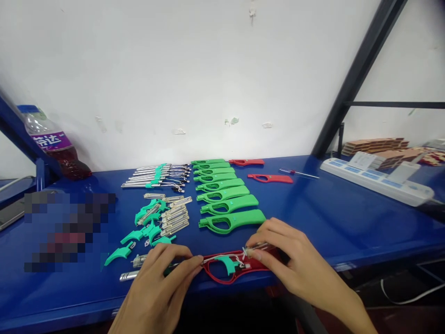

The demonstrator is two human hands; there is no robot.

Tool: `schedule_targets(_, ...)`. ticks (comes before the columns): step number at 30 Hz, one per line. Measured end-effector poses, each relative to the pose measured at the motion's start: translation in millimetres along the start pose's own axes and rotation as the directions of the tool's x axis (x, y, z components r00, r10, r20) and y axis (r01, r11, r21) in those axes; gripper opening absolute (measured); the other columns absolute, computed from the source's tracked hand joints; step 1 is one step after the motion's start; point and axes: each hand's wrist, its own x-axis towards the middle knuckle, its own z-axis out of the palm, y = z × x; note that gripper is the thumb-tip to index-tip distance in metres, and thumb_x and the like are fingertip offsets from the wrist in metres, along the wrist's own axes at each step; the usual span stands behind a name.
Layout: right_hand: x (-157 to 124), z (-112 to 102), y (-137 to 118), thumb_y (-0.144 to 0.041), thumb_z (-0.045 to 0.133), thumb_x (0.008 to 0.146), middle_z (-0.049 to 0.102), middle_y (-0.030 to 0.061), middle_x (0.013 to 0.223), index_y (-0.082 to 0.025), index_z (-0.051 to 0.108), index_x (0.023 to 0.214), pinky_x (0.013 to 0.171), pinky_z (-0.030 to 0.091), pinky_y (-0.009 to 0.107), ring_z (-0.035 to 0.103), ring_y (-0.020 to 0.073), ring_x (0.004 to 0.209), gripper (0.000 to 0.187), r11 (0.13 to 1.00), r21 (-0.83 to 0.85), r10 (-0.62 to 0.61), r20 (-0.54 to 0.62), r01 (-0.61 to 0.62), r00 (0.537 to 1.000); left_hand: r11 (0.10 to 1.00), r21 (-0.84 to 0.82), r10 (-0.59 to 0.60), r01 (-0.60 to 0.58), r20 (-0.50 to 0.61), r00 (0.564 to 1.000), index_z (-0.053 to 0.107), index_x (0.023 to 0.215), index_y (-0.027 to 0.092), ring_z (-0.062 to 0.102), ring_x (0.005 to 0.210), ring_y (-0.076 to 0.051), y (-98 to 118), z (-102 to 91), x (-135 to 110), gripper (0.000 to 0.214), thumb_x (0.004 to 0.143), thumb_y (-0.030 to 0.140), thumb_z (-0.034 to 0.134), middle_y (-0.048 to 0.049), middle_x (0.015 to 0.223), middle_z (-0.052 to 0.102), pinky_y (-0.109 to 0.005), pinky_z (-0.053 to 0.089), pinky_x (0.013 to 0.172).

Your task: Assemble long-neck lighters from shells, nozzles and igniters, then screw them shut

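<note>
A red lighter shell [222,279] lies along the table's front edge, its hollow side up. Inside it sit a teal trigger [229,265] and white wires [222,257]. My left hand [162,273] is closed at the shell's narrow front end, pinching it. A silver metal tube [128,276] sticks out to the left beneath this hand. Between thumb and fingers, my right hand [292,260] grips a clear fuel tank [259,247] over the shell's handle end. Its fingers partly cover the tank, so I cannot tell whether it is seated.
Green lighter shells [236,218] lie in a column behind my hands. Beyond are red shells [271,178], a screwdriver [299,173] and a power strip [375,181]. To the left are loose teal triggers [120,254], clear tanks [175,225], metal tubes [139,178] and a bottle [57,144].
</note>
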Motion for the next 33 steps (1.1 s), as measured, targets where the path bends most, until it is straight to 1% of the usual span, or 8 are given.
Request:
schedule_targets(4, -0.9, 1.1, 0.8, -0.03, 0.062, 0.111, 0.073, 0.0006, 0.105, -0.029, 0.074, 0.108, 0.09, 0.049, 0.036, 0.066, 0.0208, 0.1, 0.011, 1.0, 0.003, -0.015, 0.017, 0.015, 1.0, 1.0, -0.005, -0.013, 0.013, -0.012, 1.0, 0.07, 0.129, 0.028, 0.067, 0.1, -0.019, 1.2, 1.2, -0.7, 0.023, 0.112, 0.021, 0.057, -0.0037, 0.11, 0.068, -0.029, 0.058, 0.087)
schedule_targets(10, -0.6, 0.8, 0.5, -0.029, 0.064, 0.11, 0.072, 0.0003, 0.107, -0.029, 0.074, 0.109, 0.09, 0.049, 0.035, 0.065, 0.0196, 0.1, 0.01, 0.999, -0.009, -0.043, 0.036, 0.043, 0.998, 1.0, -0.014, -0.02, 0.02, -0.015, 1.0, 0.072, 0.13, 0.028, 0.069, 0.098, -0.019, 1.6, 0.8, -0.9, 0.025, 0.112, 0.02, 0.057, -0.0046, 0.111, 0.07, -0.03, 0.059, 0.084)
schedule_targets(13, 0.5, -1.0, -2.5, -0.027, 0.062, 0.111, 0.071, 0.0008, 0.106, -0.028, 0.074, 0.108, 0.089, 0.05, 0.036, 0.064, 0.0197, 0.099, 0.012, 0.999, -0.014, -0.05, 0.058, 0.051, 0.997, 0.999, -0.024, -0.023, 0.023, -0.027, 0.999, 0.074, 0.128, 0.028, 0.07, 0.097, -0.019, 1.8, -0.5, -0.3, 0.025, 0.111, 0.019, 0.057, -0.0043, 0.109, 0.072, -0.029, 0.06, 0.083)
schedule_targets(18, 1.5, -2.7, -5.9, -0.023, 0.053, 0.113, 0.069, 0.0026, 0.105, -0.026, 0.072, 0.106, 0.086, 0.049, 0.037, 0.063, 0.0207, 0.097, 0.02, 0.997, -0.025, -0.064, 0.082, 0.067, 0.995, 1.0, -0.024, -0.01, 0.01, -0.032, 0.999, 0.074, 0.129, 0.028, 0.07, 0.097, -0.019, 1.8, -0.3, 0.5, 0.026, 0.11, 0.018, 0.059, -0.0047, 0.11, 0.071, -0.029, 0.06, 0.084)
schedule_targets(22, 0.1, -2.1, -6.1, -0.023, 0.054, 0.112, 0.067, 0.0031, 0.103, -0.025, 0.071, 0.104, 0.083, 0.049, 0.037, 0.062, 0.0205, 0.095, 0.02, 0.997, -0.026, -0.077, 0.067, 0.079, 0.995, 1.0, -0.022, -0.01, 0.009, -0.027, 1.0, 0.073, 0.127, 0.028, 0.069, 0.098, -0.019, 1.2, 1.4, 1.1, 0.025, 0.11, 0.017, 0.059, -0.0045, 0.11, 0.07, -0.029, 0.059, 0.083)
schedule_targets(27, -0.8, -1.5, -6.5, -0.024, 0.058, 0.111, 0.064, 0.003, 0.098, -0.024, 0.073, 0.098, 0.078, 0.048, 0.034, 0.06, 0.0196, 0.091, 0.021, 0.995, -0.041, -0.087, 0.032, 0.088, 0.996, 1.0, -0.009, 0.012, -0.012, -0.027, 1.0, 0.07, 0.132, 0.027, 0.068, 0.101, -0.019, 2.1, 0.0, 0.2, 0.03, 0.109, 0.012, 0.058, -0.0052, 0.112, 0.067, -0.029, 0.058, 0.087)
schedule_targets(31, -0.2, -0.6, -4.8, -0.024, 0.059, 0.11, 0.062, 0.0036, 0.097, -0.025, 0.076, 0.099, 0.077, 0.048, 0.034, 0.06, 0.0201, 0.09, 0.021, 0.995, -0.058, -0.086, 0.028, 0.087, 0.996, 1.0, 0.0, 0.028, -0.028, -0.035, 0.999, 0.069, 0.133, 0.026, 0.066, 0.101, -0.018, 3.0, -0.4, -1.8, 0.034, 0.108, 0.006, 0.057, -0.0054, 0.113, 0.066, -0.029, 0.057, 0.089)
schedule_targets(33, -0.1, 0.2, -4.1, -0.024, 0.058, 0.11, 0.062, 0.0036, 0.096, -0.026, 0.077, 0.102, 0.078, 0.048, 0.037, 0.06, 0.0208, 0.089, 0.021, 0.993, -0.083, -0.08, 0.028, 0.083, 0.996, 0.999, -0.002, 0.032, -0.032, -0.039, 0.999, 0.068, 0.133, 0.025, 0.066, 0.101, -0.018, 3.0, -0.2, -3.1, 0.035, 0.108, 0.005, 0.057, -0.0056, 0.113, 0.065, -0.029, 0.057, 0.089)
